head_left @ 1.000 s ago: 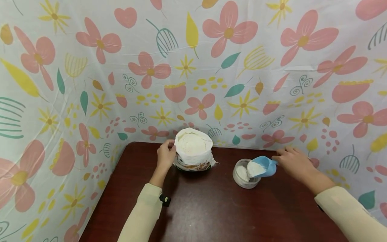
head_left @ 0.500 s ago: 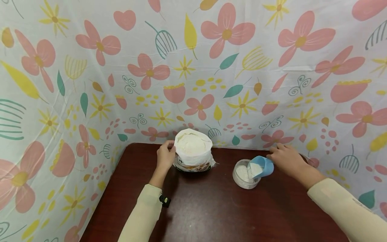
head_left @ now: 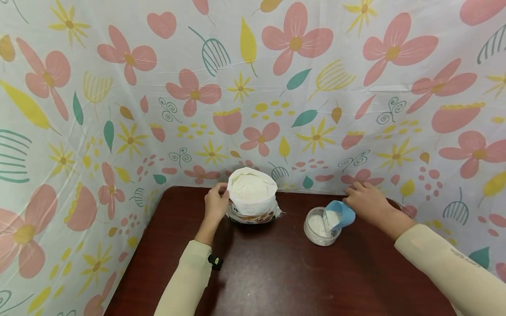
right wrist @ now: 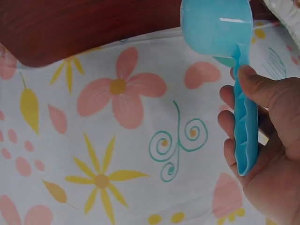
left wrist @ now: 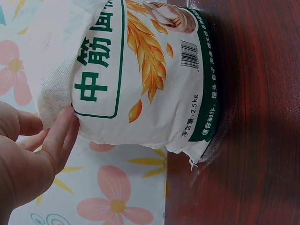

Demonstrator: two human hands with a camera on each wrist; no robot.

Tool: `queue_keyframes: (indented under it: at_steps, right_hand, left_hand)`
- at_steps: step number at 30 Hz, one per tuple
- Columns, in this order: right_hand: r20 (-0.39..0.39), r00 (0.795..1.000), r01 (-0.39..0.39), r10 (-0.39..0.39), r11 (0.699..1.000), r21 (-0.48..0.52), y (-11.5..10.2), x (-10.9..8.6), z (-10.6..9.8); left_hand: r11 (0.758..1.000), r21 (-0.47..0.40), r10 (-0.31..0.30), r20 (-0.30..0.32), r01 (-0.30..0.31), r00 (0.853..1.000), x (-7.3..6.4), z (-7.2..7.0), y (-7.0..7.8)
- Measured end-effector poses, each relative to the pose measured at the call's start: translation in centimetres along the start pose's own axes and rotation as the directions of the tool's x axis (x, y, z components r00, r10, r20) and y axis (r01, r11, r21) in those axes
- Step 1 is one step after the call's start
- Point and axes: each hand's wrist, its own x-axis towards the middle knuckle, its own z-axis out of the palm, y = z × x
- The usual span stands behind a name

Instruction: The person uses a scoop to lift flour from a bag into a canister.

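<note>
My right hand (head_left: 367, 202) grips the handle of a blue scoop (right wrist: 216, 28), fingers wrapped round it in the right wrist view. In the head view the scoop is tipped over a round clear bowl (head_left: 312, 235), and white flour (head_left: 331, 219) lies at its mouth and in the bowl. At the back of the table stands an open white flour bag (left wrist: 154, 119), its top rolled back and flour showing inside. My left hand (left wrist: 35, 157) holds the bag's rim at its left side, thumb and fingers on either side of the edge.
The dark red-brown table (head_left: 269, 281) reaches back to a flower-printed cloth (head_left: 253, 101) hung behind and at the left. White dust lies on the table by the bag's base in the left wrist view.
My right hand has moved left and tilted the scoop more steeply, with less flour showing in it now. The left hand and the bag stay in place.
</note>
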Motion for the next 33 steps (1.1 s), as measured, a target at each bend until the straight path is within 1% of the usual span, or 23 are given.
queue_keyframes:
  at_steps: [3,8,14,17,20,23,28,33]
  right_hand:
    - [-0.005,1.000,0.016,-0.016,0.999,-0.030,0.0,0.5,-0.3]
    - [0.021,0.999,0.034,-0.033,0.997,-0.072,-0.1,1.0,-0.5]
    - [0.001,0.999,0.046,-0.046,0.995,-0.084,0.1,1.2,-0.4]
    - [-0.013,0.998,0.052,-0.054,0.994,-0.092,0.2,1.3,-0.7]
    - [-0.015,0.998,0.056,-0.058,0.994,-0.098,0.2,1.3,-1.2]
    - [0.001,0.998,0.057,-0.057,0.993,-0.100,0.3,1.4,-1.7]
    - [0.042,0.998,0.046,-0.043,0.995,-0.087,0.4,1.4,-2.0]
    - [0.052,0.999,0.014,-0.013,1.000,-0.011,0.6,0.8,-1.7]
  left_hand:
    - [1.000,-0.004,-0.006,0.000,0.006,1.000,0.0,0.0,0.0]
    - [1.000,0.005,-0.002,-0.011,0.002,1.000,0.1,-0.1,0.0]
    - [1.000,0.008,0.001,-0.015,-0.001,1.000,0.1,-0.1,0.1]
    - [1.000,0.000,0.005,-0.015,-0.005,1.000,0.2,-0.1,0.1]
    - [1.000,-0.002,0.016,-0.017,-0.016,1.000,0.3,-0.2,0.1]
    - [1.000,-0.004,0.019,-0.012,-0.019,1.000,0.3,-0.2,0.1]
    - [1.000,-0.006,0.008,0.000,-0.008,1.000,0.2,-0.2,0.0]
    - [1.000,-0.002,0.009,0.003,-0.009,1.000,0.1,-0.1,-0.2]
